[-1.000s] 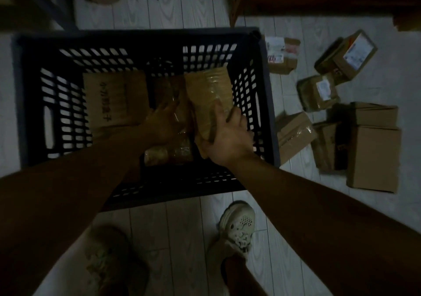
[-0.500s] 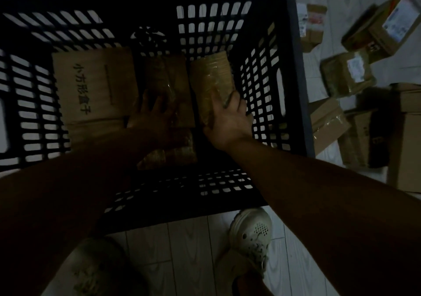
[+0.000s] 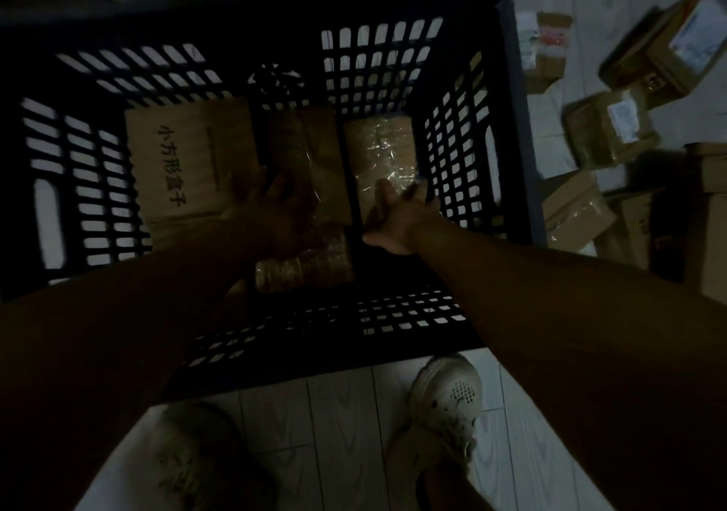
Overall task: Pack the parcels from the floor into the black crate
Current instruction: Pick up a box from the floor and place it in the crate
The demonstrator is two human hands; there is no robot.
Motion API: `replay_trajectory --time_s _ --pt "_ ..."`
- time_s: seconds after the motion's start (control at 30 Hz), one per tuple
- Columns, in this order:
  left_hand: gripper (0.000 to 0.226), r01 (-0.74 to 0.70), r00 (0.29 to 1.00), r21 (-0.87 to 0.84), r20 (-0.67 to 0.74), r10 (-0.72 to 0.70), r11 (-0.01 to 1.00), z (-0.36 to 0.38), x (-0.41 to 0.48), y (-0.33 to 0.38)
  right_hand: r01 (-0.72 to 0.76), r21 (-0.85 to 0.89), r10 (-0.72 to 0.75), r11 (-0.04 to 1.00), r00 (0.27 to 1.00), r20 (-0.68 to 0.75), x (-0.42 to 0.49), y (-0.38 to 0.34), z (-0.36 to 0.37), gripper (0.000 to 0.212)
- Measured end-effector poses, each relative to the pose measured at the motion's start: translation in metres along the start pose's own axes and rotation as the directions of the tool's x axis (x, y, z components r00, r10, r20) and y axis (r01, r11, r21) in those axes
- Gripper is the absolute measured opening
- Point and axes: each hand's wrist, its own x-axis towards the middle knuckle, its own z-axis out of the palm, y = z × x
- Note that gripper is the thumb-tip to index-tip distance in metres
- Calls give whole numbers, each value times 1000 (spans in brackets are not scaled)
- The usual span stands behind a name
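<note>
Dim light, much lost in shadow. A black plastic lattice crate (image 3: pixel 513 125) stands on the pale plank floor (image 3: pixel 342 424), with both arms reaching down into it.

The right hand (image 3: pixel 397 221) is at the near end of a brown tape-wrapped parcel (image 3: pixel 379 156), which lies flat on the crate bottom just beside the right wall. The thumb is on its left edge and the fingers on its right, so it reads as grasping. The left hand (image 3: pixel 285 215) lies over a second taped parcel (image 3: pixel 314 156) in the middle, but it is too dark to tell whether it holds or only presses.

Handling, as judged: cardboard under glossy tape — stiff, probably light, small enough for one hand. The tape skin looks slippery, so take a parcel across its short edges, not by the flat face. Contents unknown.

In the crate, four:
- large plain cardboard box with printed characters (image 3: pixel 189 164), far left
- the two taped parcels
- a third taped parcel (image 3: pixel 303 272), nearer, partly under the left wrist

On the floor right of the crate, seven in view:
- small labelled box (image 3: pixel 545 52)
- open-flapped box (image 3: pixel 668 50)
- taped parcel with white label (image 3: pixel 609 128)
- brown box nearest the crate (image 3: pixel 576 211)
- shadowed box (image 3: pixel 633 227) just beside it
- two plain boxes (image 3: pixel 712 203) cut by the right edge

Packing judged under halfway. Two pale shoes (image 3: pixel 448 396) stand near.
</note>
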Motion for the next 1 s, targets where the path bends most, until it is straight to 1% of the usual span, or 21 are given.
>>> replay_trajectory --time_s 0.03,0.1,0.13,0.17,0.27,0.37,0.43,0.5,0.63,0.73,0.87,1.0 --pt "117 13 1000 -22 22 -13 1000 -9 -15 0 20 -5 -21 1000 1000 -21 -12 1 -10 103" --pt "93 102 994 -140 51 -96 985 -30 -51 1 63 23 -62 998 997 -44 -48 4 -34 98" --pt "86 128 991 -174 50 -121 976 -40 -71 1 90 39 -88 995 995 -49 -70 6 -46 95" --pt "83 143 989 -173 48 -137 974 -48 -93 1 115 57 -112 992 992 -56 -94 7 -59 93" --pt "84 182 983 -200 56 -174 963 -84 -163 5 144 125 -135 982 988 -77 -176 12 -101 89" --pt "81 181 983 -226 37 -178 957 -136 -251 24 164 128 -148 978 981 -128 -263 18 -141 82" --pt "82 162 986 -285 1 -169 945 -164 -307 37 179 152 -157 972 977 -145 -320 23 -160 79" --pt "88 160 979 -351 -62 -193 923 -184 -356 47 199 161 -174 967 972 -157 -373 30 -174 75" --pt "88 183 962 -363 -126 -243 914 -222 -445 68 195 129 -169 972 967 -192 -470 44 -197 81" --pt "91 153 953 -345 -197 -230 926 -243 -491 84 196 94 -163 976 946 -279 -527 51 -209 78" --pt "88 143 940 -365 -241 -241 920 -256 -530 103 186 66 -140 980 889 -435 -593 60 -212 77" --pt "81 27 930 -370 -331 -159 929 -266 -579 129 136 71 -84 988 868 -489 -660 87 -205 77"
